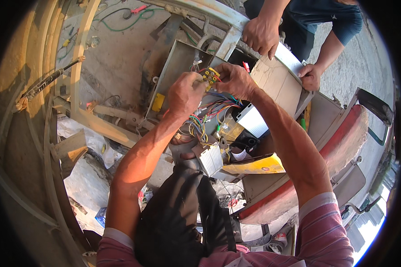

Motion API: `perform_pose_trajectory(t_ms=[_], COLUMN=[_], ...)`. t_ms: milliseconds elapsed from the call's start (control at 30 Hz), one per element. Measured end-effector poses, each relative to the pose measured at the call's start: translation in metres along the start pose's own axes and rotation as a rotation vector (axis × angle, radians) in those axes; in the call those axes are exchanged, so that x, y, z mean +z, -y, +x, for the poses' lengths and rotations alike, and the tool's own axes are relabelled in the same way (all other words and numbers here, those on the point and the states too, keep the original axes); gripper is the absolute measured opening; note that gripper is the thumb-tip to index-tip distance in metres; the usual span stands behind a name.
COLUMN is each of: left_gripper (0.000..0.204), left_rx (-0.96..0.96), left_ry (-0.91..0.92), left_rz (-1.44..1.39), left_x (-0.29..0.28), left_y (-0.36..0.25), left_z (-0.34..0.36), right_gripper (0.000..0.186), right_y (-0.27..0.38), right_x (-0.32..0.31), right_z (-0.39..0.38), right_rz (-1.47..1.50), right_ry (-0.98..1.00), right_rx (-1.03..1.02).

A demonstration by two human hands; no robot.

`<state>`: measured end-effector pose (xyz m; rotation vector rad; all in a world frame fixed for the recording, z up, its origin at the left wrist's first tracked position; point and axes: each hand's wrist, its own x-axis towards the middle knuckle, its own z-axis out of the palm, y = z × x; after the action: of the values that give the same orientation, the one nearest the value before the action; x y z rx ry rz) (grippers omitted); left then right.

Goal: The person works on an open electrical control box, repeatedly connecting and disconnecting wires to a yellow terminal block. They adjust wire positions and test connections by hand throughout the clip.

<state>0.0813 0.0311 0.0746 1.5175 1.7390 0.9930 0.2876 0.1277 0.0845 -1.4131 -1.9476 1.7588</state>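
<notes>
At the centre, both of my hands hold a small yellow-and-black wired block [210, 77], which looks like a terminal block. My left hand [185, 94] is closed on its left side, and the fingertips of my right hand [237, 81] pinch near its right side, partly hiding it. Thin wires run to the block from above. Just below my hands lies a tangle of coloured wires [204, 121] with connectors. Two silver finned boxes, one nearer [211, 160] and one at the right [253, 121], lie beside the wires. An open metal compartment [167, 71] stands behind my left hand.
Across from me, a co-worker's hands [262, 37] rest at a metal-edged beige panel [278, 84]. A yellow panel [254, 165] sits below the wires. A worn red-and-grey body panel [343, 133] slants at the right. A beige metal frame [78, 75] rises at the left.
</notes>
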Motion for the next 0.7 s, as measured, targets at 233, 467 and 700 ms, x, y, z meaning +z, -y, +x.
perform_pose_trajectory(t_ms=[233, 467, 700], left_gripper=[0.013, 0.009, 0.008], left_rx=[0.062, -0.04, -0.108], left_ry=[0.045, 0.087, 0.246], left_rz=[-0.056, -0.007, -0.143], left_x=[-0.004, -0.002, -0.021], left_y=[0.006, 0.004, -0.003], left_z=[0.005, 0.009, 0.027], right_gripper=[0.036, 0.036, 0.04], right_y=[0.006, 0.008, 0.011], right_x=[0.0, -0.003, -0.004], right_z=[-0.003, -0.001, -0.004], right_rz=[0.025, 0.053, 0.034], right_ry=[0.01, 0.058, 0.059], right_rx=[-0.028, 0.002, 0.001])
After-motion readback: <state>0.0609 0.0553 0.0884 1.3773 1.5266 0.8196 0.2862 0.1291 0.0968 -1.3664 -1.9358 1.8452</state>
